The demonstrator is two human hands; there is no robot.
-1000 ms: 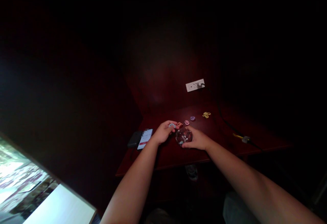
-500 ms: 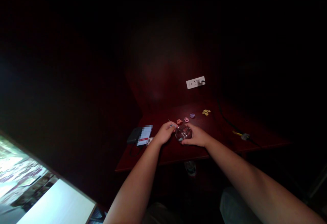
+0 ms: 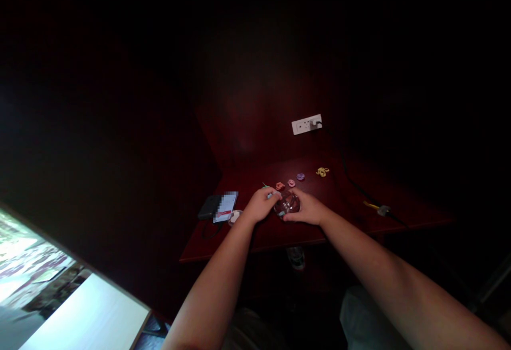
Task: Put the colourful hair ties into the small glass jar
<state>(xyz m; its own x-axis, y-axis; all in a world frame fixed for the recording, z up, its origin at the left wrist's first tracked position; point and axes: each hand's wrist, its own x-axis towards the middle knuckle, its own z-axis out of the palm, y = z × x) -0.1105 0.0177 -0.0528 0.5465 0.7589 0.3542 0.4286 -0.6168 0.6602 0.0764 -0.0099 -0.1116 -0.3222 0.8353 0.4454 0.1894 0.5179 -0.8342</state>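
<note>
My right hand point(image 3: 309, 209) is wrapped round the right side of a clear round container point(image 3: 288, 207), its fingers behind and thumb in front. My left hand point(image 3: 261, 203) is closed in a pinch at the container's left rim. What its fingers hold, if anything, is too small to make out; something pale shows by the fingertips. Behind the hands lie small bunches of bands: orange point(image 3: 280, 185), pink point(image 3: 291, 183), purple point(image 3: 301, 176) and yellow point(image 3: 322, 172). A bit of green point(image 3: 265, 186) shows just behind my left hand.
A phone point(image 3: 225, 207) with a lit screen lies beside a black case point(image 3: 209, 207) on the left of the dark red table point(image 3: 247, 239). Near my left wrist is a small round container point(image 3: 235, 217). A power socket point(image 3: 307, 124) is on the wall; a yellow-tipped item point(image 3: 377, 208) lies right.
My left hand has shifted slightly at the container's rim, and the green bit behind it now shows. My right hand keeps its hold. The whole view has tilted slightly.
</note>
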